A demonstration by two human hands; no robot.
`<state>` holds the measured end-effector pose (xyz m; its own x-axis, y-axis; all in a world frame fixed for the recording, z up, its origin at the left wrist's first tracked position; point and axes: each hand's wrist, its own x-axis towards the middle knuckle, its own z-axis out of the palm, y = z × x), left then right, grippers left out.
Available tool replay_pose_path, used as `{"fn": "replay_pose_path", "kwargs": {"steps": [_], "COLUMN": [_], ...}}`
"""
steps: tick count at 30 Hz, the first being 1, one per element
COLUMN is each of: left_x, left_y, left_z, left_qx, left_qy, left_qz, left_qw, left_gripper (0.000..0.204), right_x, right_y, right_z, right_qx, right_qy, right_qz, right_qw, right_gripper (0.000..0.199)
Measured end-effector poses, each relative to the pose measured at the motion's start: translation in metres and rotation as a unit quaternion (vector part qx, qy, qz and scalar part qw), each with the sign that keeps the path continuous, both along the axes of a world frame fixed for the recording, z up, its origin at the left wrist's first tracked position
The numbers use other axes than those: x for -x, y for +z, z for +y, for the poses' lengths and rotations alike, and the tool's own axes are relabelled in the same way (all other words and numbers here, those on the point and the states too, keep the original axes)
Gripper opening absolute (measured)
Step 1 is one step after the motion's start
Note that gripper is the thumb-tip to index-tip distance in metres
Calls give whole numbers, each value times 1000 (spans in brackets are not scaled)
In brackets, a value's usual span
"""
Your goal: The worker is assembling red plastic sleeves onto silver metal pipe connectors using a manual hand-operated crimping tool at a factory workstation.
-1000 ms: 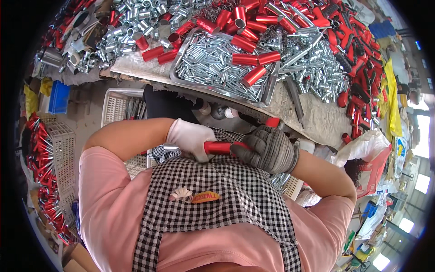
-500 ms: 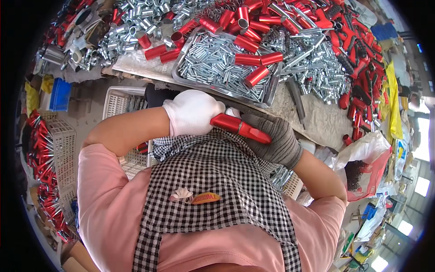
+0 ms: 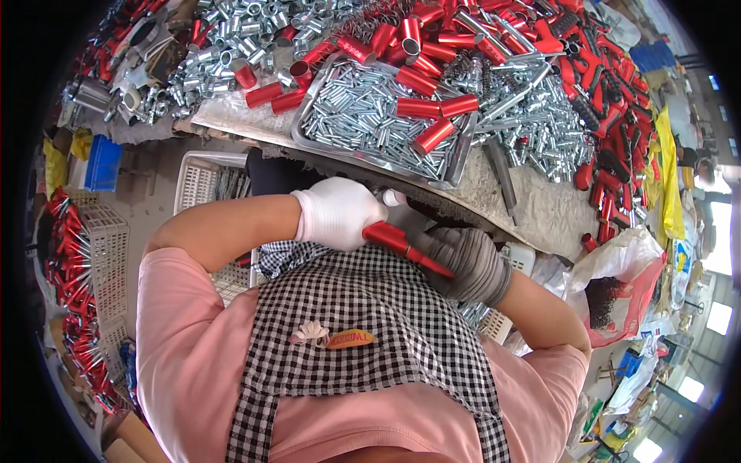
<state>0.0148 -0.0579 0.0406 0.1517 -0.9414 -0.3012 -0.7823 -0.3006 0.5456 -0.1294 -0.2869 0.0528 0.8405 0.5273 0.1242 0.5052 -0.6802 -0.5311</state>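
In front of my apron, both gloved hands are on one red metal tool handle (image 3: 394, 240) with a round barrel and a narrower, flatter end. My left hand (image 3: 341, 214), in a white glove, is closed around the barrel end. My right hand (image 3: 469, 264), in a grey striped glove, is closed about the narrower end, which points down to the right. Its fingertips are partly hidden behind the piece. Just beyond the left hand is a small white-tipped thing (image 3: 393, 197) that I cannot make out.
On the bench ahead, a metal tray (image 3: 378, 158) holds silver pins and some red tubes (image 3: 434, 136). Around it are heaped silver collars (image 3: 258, 35) and red-black handles (image 3: 602, 85). White crates (image 3: 189, 181) stand below; a bag (image 3: 644, 266) is at right.
Both hands have come slightly nearer my body. The red tool handle has tilted and rolled, so its narrower end now shows edge-on and points lower right.
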Motion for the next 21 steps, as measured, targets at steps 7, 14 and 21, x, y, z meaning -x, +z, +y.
{"fn": "replay_pose_path", "kwargs": {"steps": [7,14,21], "left_x": [6,19,-8], "left_y": [-29,-49,-8], "left_z": [0,9,-6], "left_qx": [-55,-72,-13], "left_qy": [-43,-13,22], "left_qz": [184,300,126], "left_qw": [980,951,992], "left_gripper": [17,15,20], "right_x": [2,-3,-17], "right_y": [-5,-1,4], "right_z": [8,7,-3], "right_qx": [55,142,71], "right_qy": [83,193,74], "right_qz": [-55,-136,-168], "right_qw": [994,961,980], "right_gripper": [52,47,49]}}
